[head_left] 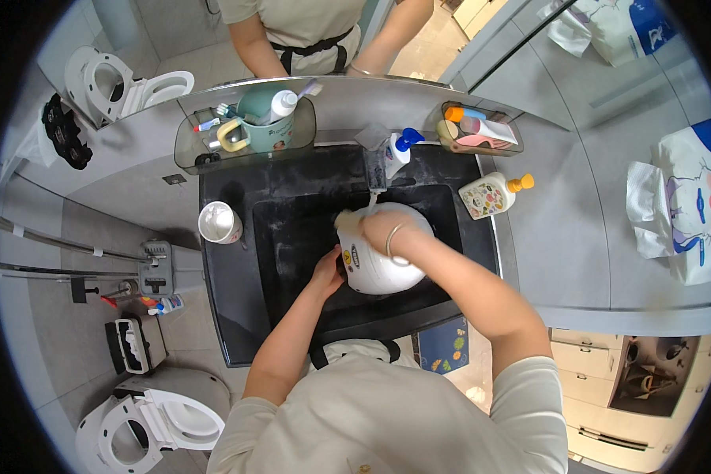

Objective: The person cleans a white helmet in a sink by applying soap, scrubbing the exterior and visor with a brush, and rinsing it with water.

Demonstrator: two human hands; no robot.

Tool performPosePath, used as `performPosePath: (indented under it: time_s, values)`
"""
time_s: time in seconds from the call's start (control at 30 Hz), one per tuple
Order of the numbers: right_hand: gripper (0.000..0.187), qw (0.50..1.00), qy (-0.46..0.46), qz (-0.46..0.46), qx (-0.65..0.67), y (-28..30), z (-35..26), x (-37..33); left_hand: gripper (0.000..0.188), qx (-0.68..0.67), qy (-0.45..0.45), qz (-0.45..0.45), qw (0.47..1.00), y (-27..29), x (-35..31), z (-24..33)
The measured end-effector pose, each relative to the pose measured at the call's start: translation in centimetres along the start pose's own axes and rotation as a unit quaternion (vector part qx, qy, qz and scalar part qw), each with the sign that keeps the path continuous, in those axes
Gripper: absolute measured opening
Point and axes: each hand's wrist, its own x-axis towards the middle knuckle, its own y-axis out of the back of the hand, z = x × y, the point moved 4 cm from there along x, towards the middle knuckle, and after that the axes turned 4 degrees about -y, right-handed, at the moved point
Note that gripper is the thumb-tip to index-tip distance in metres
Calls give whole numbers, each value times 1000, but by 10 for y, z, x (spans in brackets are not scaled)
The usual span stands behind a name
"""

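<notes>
At left, the black sink (280, 265) offers open room inside its rim. Our left hand (328, 272) touches the white rounded vessel (385, 272) in it, finger closure unclear to us. Blurred fingers of our right hand (385, 229) pinch a tan pad (346, 222) against the vessel; rightward, the gap narrows.

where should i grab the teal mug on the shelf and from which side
By its pale yellow handle, coming from the front left. The teal mug stands in the translucent tray with that loop jutting out leftward, while the white bottle leans toward the right at its mouth, so the handle side looks the clearer one.
</notes>
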Motion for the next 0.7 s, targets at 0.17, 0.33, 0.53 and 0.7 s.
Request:
performPosePath:
  time_s: [0.17, 0.33, 0.53, 0.7]
  values:
    - [21, 998, -54, -15, 11, 3, 49, 32, 41, 23, -3, -16, 1000, -9, 2, 4]
    - [23, 998, 20, -31, 48, -1, 7, 12, 43, 24, 4, -9, 1000, -5, 1, 2]
    - [23, 995, -83, -55, 14, 19, -10, 7, 45, 24, 14, -35, 999, -11, -1, 2]
    - [24, 999, -17, 37, 23, -11, -26, -37, 46, -32, 18, -10, 999, -2, 14, -8]
